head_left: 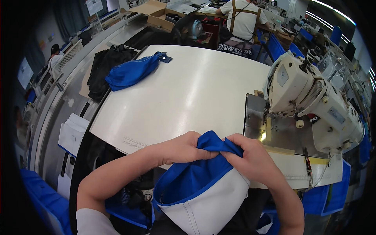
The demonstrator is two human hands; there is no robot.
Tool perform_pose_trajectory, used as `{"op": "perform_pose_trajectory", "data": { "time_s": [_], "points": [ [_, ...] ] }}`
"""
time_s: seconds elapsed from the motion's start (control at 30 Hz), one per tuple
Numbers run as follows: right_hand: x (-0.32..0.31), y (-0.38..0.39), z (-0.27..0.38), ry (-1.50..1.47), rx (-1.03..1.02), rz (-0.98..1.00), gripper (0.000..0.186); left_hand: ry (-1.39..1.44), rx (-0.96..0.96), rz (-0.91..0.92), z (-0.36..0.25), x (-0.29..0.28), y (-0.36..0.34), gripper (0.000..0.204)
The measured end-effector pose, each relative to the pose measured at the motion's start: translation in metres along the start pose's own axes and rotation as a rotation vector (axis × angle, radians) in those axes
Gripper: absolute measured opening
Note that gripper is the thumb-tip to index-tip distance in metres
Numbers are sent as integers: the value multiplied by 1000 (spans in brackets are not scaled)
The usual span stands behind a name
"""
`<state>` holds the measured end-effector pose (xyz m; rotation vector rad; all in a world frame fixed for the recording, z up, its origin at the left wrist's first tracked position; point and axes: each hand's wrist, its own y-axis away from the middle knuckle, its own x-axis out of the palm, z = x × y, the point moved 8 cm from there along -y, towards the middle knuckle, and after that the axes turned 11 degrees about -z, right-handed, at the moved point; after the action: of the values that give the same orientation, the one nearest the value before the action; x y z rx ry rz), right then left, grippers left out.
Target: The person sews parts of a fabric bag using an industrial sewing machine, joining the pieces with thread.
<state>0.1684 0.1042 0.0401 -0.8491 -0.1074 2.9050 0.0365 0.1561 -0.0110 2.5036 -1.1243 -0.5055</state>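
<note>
A sewn fabric pouch point(207, 199), white on the outside with a seam down it and blue inside, hangs at the table's near edge, its wide mouth turned up. My left hand point(184, 148) pinches the blue rim, thumb pointing right. Close beside it, my right hand point(250, 156) grips the same rim, thumb and fingers closed on the cloth. A fold of blue fabric stands up between the two hands. The fingertips under the cloth are hidden.
A sewing machine point(305, 90) stands on the white table point(176, 94) at the right, thread snips point(308, 162) near it. At the far left lie a blue pouch point(135, 72) and black cloth point(107, 70). Blue bins point(333, 192) hang below. A person point(241, 19) sits beyond the table.
</note>
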Motion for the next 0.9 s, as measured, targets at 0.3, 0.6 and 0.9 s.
{"op": "perform_pose_trajectory", "data": {
  "time_s": [0.3,0.6,0.9],
  "points": [
    [3,2,7,50,-108,-4,25,8,125,80,0,-2,2,20],
    [1,0,-9,-54,15,72,46,92,124,59,1,0,4,17],
    [1,49,-13,-922,4,128,85,988,44,-589,38,-50,27,40]
  ]
}}
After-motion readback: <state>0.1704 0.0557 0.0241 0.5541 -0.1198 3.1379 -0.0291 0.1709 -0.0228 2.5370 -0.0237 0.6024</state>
